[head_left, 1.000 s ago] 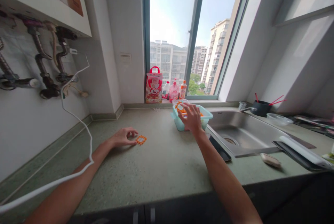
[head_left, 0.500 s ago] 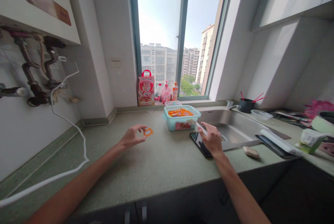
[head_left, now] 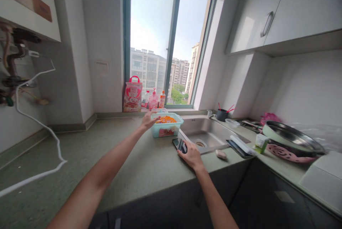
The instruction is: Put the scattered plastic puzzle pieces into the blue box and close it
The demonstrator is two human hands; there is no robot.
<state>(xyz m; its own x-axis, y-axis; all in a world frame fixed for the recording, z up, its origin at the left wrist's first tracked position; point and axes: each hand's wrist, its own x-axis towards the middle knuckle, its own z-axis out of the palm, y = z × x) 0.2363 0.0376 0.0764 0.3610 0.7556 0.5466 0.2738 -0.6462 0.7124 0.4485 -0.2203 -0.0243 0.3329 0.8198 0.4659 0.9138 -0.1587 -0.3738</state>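
Observation:
My left hand (head_left: 147, 120) reaches over the left rim of a teal plastic box (head_left: 165, 131). Its fingers are apart, and no piece shows in them. Inside the box lie many small orange plastic pieces (head_left: 169, 119). In front of the box, on the counter, lies a black smartphone (head_left: 176, 143). My right hand (head_left: 191, 155) spans the phone's near right part, with the thumb on one side and the fingers on the other, and hides some of it.
A steel sink (head_left: 204, 131) is to the right of the box. Beside it sit a small pale case (head_left: 221, 154) and a dark flat tablet-like object (head_left: 237, 147). Bottles (head_left: 153, 99) and a pink bag (head_left: 133, 96) stand at the window. A white hose (head_left: 53, 134) lies at left.
My left hand has moved right and forward to the box; the orange frame-like piece it held no longer shows in it. My right hand has come down onto the phone. The view has turned right.

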